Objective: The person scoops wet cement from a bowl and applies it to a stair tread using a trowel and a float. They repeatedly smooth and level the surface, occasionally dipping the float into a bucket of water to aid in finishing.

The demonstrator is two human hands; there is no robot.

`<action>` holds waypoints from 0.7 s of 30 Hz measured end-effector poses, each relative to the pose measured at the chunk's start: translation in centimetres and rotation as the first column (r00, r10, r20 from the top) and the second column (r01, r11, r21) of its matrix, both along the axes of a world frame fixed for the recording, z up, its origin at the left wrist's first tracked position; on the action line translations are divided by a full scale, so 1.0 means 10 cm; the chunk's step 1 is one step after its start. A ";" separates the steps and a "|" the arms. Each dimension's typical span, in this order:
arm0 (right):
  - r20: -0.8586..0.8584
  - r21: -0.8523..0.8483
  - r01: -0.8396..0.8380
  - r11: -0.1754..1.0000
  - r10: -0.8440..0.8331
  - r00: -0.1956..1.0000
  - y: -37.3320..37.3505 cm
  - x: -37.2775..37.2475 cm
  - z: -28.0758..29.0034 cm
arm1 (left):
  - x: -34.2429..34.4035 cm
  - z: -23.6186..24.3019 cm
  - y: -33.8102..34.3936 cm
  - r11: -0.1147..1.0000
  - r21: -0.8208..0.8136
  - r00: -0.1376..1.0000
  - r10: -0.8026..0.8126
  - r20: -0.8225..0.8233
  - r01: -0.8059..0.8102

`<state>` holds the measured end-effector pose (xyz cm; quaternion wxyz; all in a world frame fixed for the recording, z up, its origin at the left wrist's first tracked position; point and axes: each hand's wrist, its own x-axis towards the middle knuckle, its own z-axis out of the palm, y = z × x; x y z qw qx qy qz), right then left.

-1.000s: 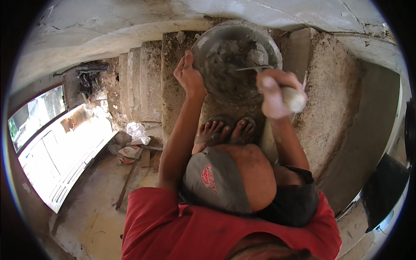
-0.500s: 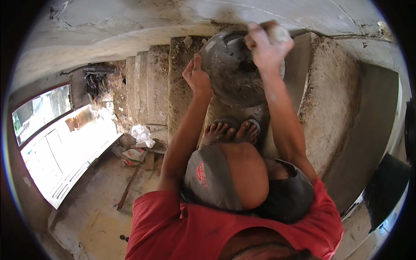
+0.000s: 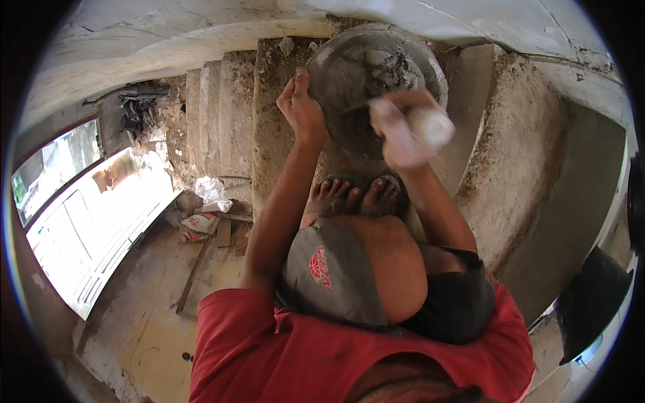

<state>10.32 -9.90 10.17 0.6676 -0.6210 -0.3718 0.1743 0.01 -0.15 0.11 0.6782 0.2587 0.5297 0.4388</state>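
Note:
A round grey basin [image 3: 437, 64] holds wet grey cement mortar [image 3: 386, 64], wetter and darker near its left and front side. My left hand [image 3: 300, 111] is closed on the basin's left rim, thumb pointing up. Over the basin's near right side, my right hand [image 3: 403, 134] is wrapped round the pale handle of a trowel [image 3: 430, 127], both smeared by motion. A thin strip of its blade reaches left over the mortar; the rest of the blade is hidden or blurred.
My feet [image 3: 353, 195] are just below the basin. Concrete steps [image 3: 235, 121] run off to the left, and a rough ledge [image 3: 510, 148] rises on the right. A plaster wall [image 3: 201, 40] stands behind. A white plastic bag [image 3: 213, 193] and a sack [image 3: 199, 226] lie at lower left.
My right hand has come toward me with the trowel, from the basin's far right rim to its near side. My left hand stays on the rim.

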 end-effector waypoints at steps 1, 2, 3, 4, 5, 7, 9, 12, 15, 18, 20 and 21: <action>0.045 0.010 -0.008 1.000 0.008 0.999 0.12 0.02 -0.12 | 0.00 -0.01 0.00 1.000 -0.013 1.000 0.007 0.011 -0.007; 0.030 -0.087 -0.005 0.996 0.008 1.000 0.24 0.05 -0.23 | -0.01 -0.02 0.00 1.000 0.000 0.999 0.004 0.048 -0.004; -0.033 -0.133 -0.003 0.991 -0.001 0.999 0.35 0.09 -0.31 | -0.02 -0.02 -0.01 1.000 -0.017 1.000 0.003 0.023 -0.003; -0.089 -0.101 0.002 0.995 -0.011 0.996 0.46 0.15 -0.38 | -0.02 -0.03 -0.01 1.000 -0.002 1.000 -0.006 0.028 0.006; -0.092 -0.026 0.043 0.999 -0.045 0.995 0.55 0.21 -0.41 | -0.03 -0.04 -0.01 0.999 0.024 0.999 -0.023 0.034 0.022; -0.141 0.060 0.054 0.997 -0.045 0.989 0.67 0.35 -0.40 | -0.03 -0.05 0.00 1.000 -0.019 1.000 -0.018 0.019 0.019; -0.099 0.096 0.068 0.993 -0.059 0.993 0.73 0.46 -0.31 | -0.03 -0.05 0.00 0.999 -0.037 1.000 -0.016 0.014 0.017; -0.139 0.141 0.104 0.984 -0.085 0.987 0.73 0.53 -0.11 | -0.02 -0.04 0.02 1.000 -0.029 1.000 -0.003 0.014 0.003; -0.126 0.210 0.110 0.971 -0.085 0.988 0.64 0.50 0.09 | 0.01 -0.02 0.02 1.000 0.001 1.000 0.020 -0.018 -0.020; -0.197 0.250 0.177 0.952 -0.129 0.972 0.51 0.46 0.26 | 0.03 -0.01 0.00 0.999 0.009 0.999 0.033 -0.030 -0.032; -0.209 0.318 0.168 0.933 -0.104 0.973 0.43 0.46 0.37 | 0.03 -0.02 0.00 0.999 -0.004 0.998 0.046 0.032 -0.046; -0.204 0.359 0.151 0.921 -0.080 0.976 0.39 0.46 0.43 | 0.03 -0.03 0.00 0.999 -0.020 0.999 0.047 0.006 -0.047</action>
